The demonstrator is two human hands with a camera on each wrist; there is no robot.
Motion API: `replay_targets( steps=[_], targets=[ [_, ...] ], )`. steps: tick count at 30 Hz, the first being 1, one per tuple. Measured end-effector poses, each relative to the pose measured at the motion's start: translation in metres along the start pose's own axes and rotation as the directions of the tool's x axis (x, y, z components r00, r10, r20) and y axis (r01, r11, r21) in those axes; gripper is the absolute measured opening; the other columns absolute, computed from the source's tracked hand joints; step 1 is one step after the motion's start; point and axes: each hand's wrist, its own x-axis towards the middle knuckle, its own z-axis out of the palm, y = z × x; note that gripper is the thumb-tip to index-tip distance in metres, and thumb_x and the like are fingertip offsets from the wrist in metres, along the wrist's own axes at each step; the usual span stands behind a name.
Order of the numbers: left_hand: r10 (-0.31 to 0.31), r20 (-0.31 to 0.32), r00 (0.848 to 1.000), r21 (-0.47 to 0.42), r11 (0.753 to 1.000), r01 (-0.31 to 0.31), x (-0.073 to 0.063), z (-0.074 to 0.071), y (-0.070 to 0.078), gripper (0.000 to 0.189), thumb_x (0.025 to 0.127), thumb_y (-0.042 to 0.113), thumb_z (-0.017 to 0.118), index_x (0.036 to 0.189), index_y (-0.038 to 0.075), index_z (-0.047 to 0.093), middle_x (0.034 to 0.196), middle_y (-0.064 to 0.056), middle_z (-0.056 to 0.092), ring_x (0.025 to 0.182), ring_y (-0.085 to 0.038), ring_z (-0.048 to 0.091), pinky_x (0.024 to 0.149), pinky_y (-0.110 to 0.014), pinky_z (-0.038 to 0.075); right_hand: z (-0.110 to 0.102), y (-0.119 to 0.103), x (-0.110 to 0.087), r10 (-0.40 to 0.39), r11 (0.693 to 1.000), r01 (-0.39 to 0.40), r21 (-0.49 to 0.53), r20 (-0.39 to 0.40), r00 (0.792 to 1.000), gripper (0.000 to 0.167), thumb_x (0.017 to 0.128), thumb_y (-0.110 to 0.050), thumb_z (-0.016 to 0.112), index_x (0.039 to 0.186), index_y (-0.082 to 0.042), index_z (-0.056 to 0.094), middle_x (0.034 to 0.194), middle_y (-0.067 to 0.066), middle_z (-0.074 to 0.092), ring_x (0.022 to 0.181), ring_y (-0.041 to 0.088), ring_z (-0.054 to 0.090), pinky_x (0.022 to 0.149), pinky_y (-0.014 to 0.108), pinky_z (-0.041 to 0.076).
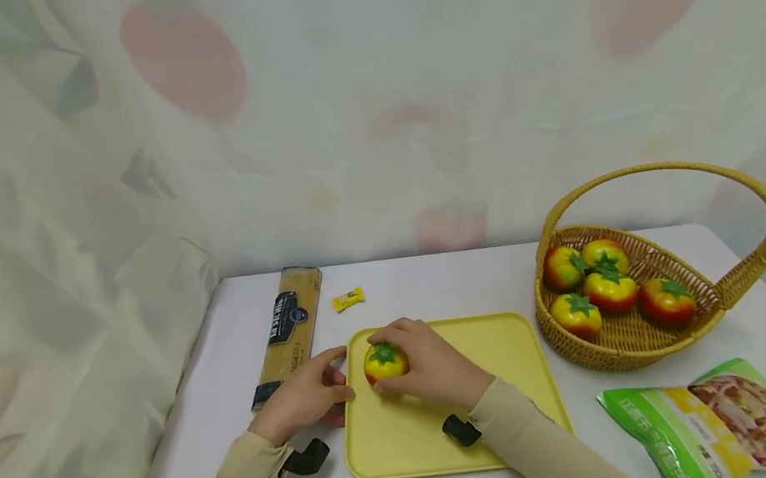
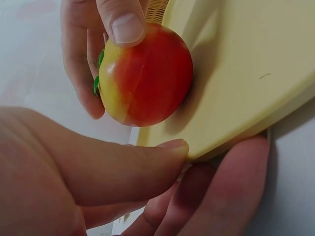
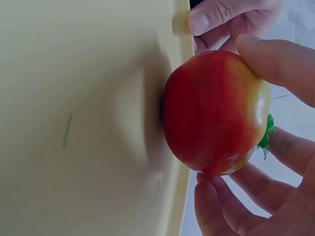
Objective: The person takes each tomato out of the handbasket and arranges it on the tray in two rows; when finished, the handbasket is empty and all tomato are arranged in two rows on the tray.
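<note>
right hand (image 1: 434, 361) pinches the tomato (image 1: 385, 364) mid-frame, over the upper left of the yellow tray (image 1: 505, 379); left hand (image 1: 303, 396)'s clamped on that edge, just beside it

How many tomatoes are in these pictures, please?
6. The right hand holds one tomato over the yellow tray; the wicker basket holds five: two back ones, a middle one, a front-left one, a right one. Others may hide beneath.

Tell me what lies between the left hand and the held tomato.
The head view shows only a strip of bare tray between the left hand and the tomato.
</note>
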Motion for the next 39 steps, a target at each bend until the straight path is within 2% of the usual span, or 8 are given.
replay_targets(
  steps=[6,11,19,25,30,35,39],
  targets=[
    [0.005,0.009,1.0,-0.022,1.0,-0.005,-0.001,0.0,0.0,0.069,0.098,0.004,0.074,0.162,0.011,0.048,0.108,-0.011,0.061,0.08,-0.023,0.068,0.068,-0.037,0.066,-0.002,-0.003,-0.001,0.034,0.999,-0.035,0.022,0.02,0.999,0.073,0.092,-0.041,0.086,0.156,-0.023,0.057,0.143,-0.001,0.061,0.12,0.018,0.057,0.104,0.038,0.058],
    [0.004,0.003,1.0,-0.006,1.0,-0.004,-0.001,-0.002,0.0,0.069,0.098,0.005,0.075,0.161,0.012,0.048,0.109,-0.011,0.061,0.08,-0.023,0.068,0.069,-0.036,0.066,-0.005,-0.004,-0.001,0.035,0.999,-0.036,0.038,0.018,0.999,0.078,0.091,-0.044,0.086,0.159,-0.025,0.054,0.147,-0.001,0.06,0.124,0.019,0.057,0.108,0.041,0.057],
    [0.008,0.004,1.0,0.018,1.0,-0.008,0.0,-0.001,0.0,0.07,0.097,0.006,0.076,0.161,0.011,0.048,0.109,-0.011,0.061,0.081,-0.022,0.068,0.068,-0.036,0.066,-0.009,-0.005,-0.003,0.04,0.999,-0.04,-0.01,0.013,0.999,0.081,0.091,-0.048,0.086,0.161,-0.026,0.051,0.152,0.002,0.058,0.127,0.021,0.056,0.11,0.043,0.056],
    [-0.009,-0.001,1.0,0.025,1.0,0.009,0.002,-0.002,0.0,0.071,0.097,0.006,0.077,0.161,0.012,0.049,0.11,-0.011,0.062,0.081,-0.023,0.068,0.068,-0.036,0.065,-0.024,-0.01,-0.009,0.006,1.0,-0.007,-0.028,-0.03,1.0,0.078,0.091,-0.048,0.086,0.158,-0.022,0.056,0.155,0.005,0.057,0.142,0.029,0.054,0.12,0.052,0.049],
    [-0.012,0.001,1.0,0.022,1.0,0.012,0.003,-0.003,-0.002,0.071,0.097,0.007,0.077,0.162,0.013,0.048,0.11,-0.011,0.061,0.082,-0.023,0.067,0.069,-0.036,0.066,-0.048,-0.013,-0.027,-0.009,0.999,0.006,-0.04,-0.085,0.996,0.071,0.092,-0.044,0.086,0.154,-0.022,0.059,0.155,0.002,0.057,0.147,0.029,0.052,0.123,0.053,0.046],
    [0.001,0.015,1.0,0.003,1.0,-0.001,0.007,-0.003,-0.003,0.072,0.097,0.006,0.077,0.162,0.011,0.046,0.109,-0.012,0.06,0.078,-0.024,0.067,0.07,-0.037,0.066,-0.085,-0.006,-0.06,-0.028,0.988,0.009,-0.155,-0.124,0.992,0.068,0.094,-0.042,0.085,0.153,-0.02,0.06,0.154,0.003,0.059,0.145,0.03,0.054,0.123,0.053,0.047],
    [-0.005,0.031,1.0,-0.002,1.0,0.005,0.007,-0.004,-0.005,0.073,0.098,0.007,0.077,0.163,0.009,0.044,0.109,-0.013,0.059,0.078,-0.024,0.066,0.07,-0.038,0.066,-0.117,0.014,-0.091,-0.029,0.969,-0.011,-0.247,-0.161,0.987,0.066,0.094,-0.038,0.085,0.152,-0.017,0.061,0.154,0.008,0.059,0.143,0.033,0.056,0.119,0.057,0.05]
  ],
)
